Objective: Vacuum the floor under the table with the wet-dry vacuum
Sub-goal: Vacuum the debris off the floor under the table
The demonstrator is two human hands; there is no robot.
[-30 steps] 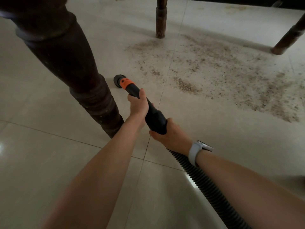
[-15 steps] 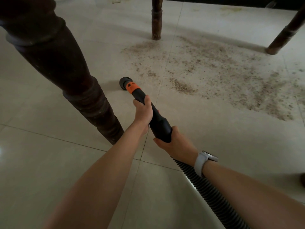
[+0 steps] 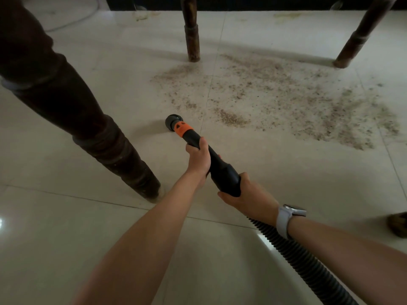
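A: What have you got on the head view?

B: I see both hands on the vacuum nozzle. My left hand has its grip wrapped round the narrow black tube just behind the orange collar. My right hand has its grip curled round the thicker rear end, where the ribbed hose joins and runs back under the wrist. There's a pale watch on that wrist.

A: Where's the tip?

B: The round black tip is down at the tiled floor; I cannot tell if it touches. It sits between the near counter leg on the left and the scattered debris on the right, close to a small denser heap.

A: And the dirt?

B: It spreads wide across the tiles, reaching toward the far middle leg and the far right leg. A fourth leg's foot shows at the right edge.
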